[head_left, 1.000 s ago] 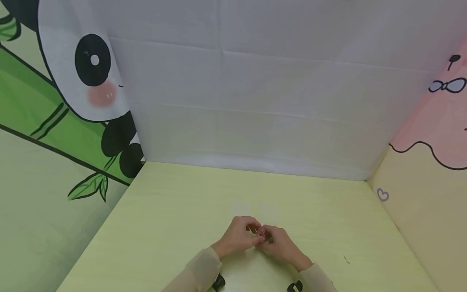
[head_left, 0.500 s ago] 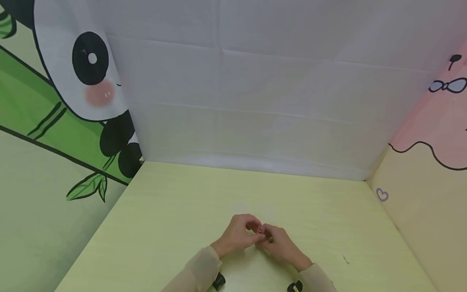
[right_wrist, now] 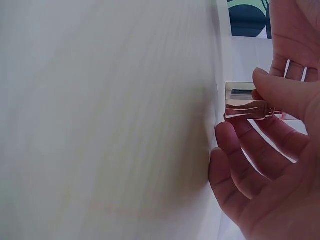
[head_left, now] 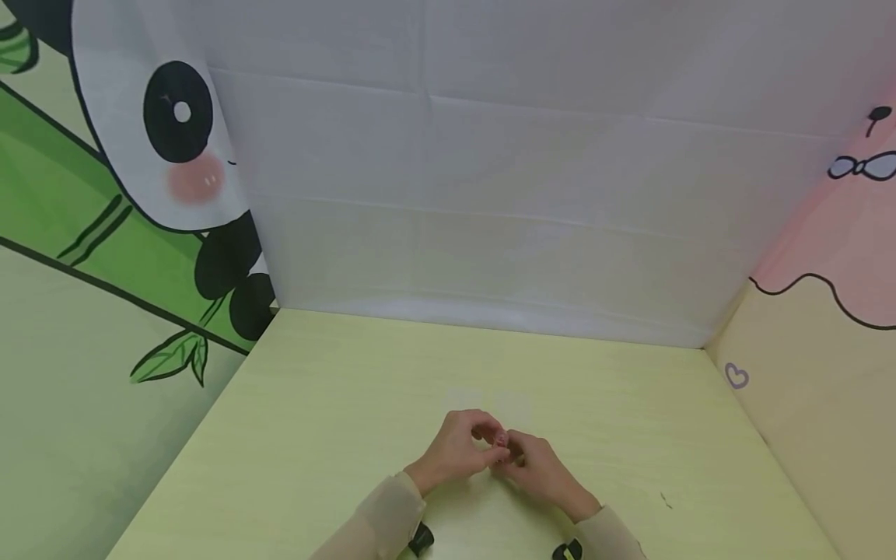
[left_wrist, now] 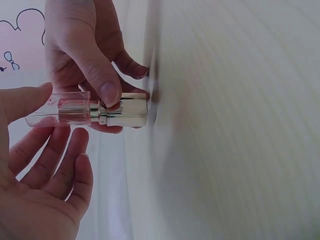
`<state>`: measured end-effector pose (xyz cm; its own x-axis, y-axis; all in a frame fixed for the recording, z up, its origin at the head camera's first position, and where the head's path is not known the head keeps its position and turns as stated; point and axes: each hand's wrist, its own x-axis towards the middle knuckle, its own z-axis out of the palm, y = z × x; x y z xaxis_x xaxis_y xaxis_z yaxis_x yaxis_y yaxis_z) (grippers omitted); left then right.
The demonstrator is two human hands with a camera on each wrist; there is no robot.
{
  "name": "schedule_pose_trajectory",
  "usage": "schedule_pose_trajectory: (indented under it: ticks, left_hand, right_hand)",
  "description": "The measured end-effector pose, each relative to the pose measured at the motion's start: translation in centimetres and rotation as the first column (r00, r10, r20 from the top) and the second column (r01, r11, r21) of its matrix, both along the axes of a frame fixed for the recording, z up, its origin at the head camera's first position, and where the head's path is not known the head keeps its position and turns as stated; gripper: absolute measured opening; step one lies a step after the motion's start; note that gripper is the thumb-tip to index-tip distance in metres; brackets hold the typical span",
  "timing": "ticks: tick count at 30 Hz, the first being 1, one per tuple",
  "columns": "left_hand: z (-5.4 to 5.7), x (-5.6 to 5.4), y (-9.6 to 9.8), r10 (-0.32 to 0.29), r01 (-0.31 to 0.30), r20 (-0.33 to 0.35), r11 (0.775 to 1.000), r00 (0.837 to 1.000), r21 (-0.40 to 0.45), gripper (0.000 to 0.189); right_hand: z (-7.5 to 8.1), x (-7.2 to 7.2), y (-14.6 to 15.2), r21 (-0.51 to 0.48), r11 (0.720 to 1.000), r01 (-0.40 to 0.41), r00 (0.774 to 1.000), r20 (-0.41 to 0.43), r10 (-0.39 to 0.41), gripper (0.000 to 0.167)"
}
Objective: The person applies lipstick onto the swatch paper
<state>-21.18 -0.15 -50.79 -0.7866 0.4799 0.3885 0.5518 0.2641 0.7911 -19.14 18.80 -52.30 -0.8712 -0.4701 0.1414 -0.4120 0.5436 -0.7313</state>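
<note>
Your right hand (right_wrist: 285, 185) pinches a shiny gold piece (right_wrist: 240, 107), thumb on one side and fingers on the other. A sliver of a pinkish part (right_wrist: 288, 116) shows beyond your thumb. Your left hand (right_wrist: 296, 37) shows just behind that thumb. The pale, wood-grained counter (right_wrist: 110, 125) carries a soft shadow near its edge, beyond which stand a white backdrop (right_wrist: 250, 60) and a dark-and-green print (right_wrist: 247, 20).

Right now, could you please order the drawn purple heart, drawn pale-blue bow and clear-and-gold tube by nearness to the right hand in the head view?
1. Tube: immediately left, held.
2. Heart: right wall, low.
3. Bow: right wall, higher.
</note>
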Motion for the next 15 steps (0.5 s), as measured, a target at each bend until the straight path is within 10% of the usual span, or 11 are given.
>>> schedule_pose_trajectory:
  ticks: [15]
  left_hand:
    - [1.3,0.2,-0.4,0.006,-0.006,0.008,0.998,1.0,0.06,0.01]
  right_hand:
    - [0.1,0.0,0.2,0.026,0.999,-0.025,1.0,0.006,0.025,0.012]
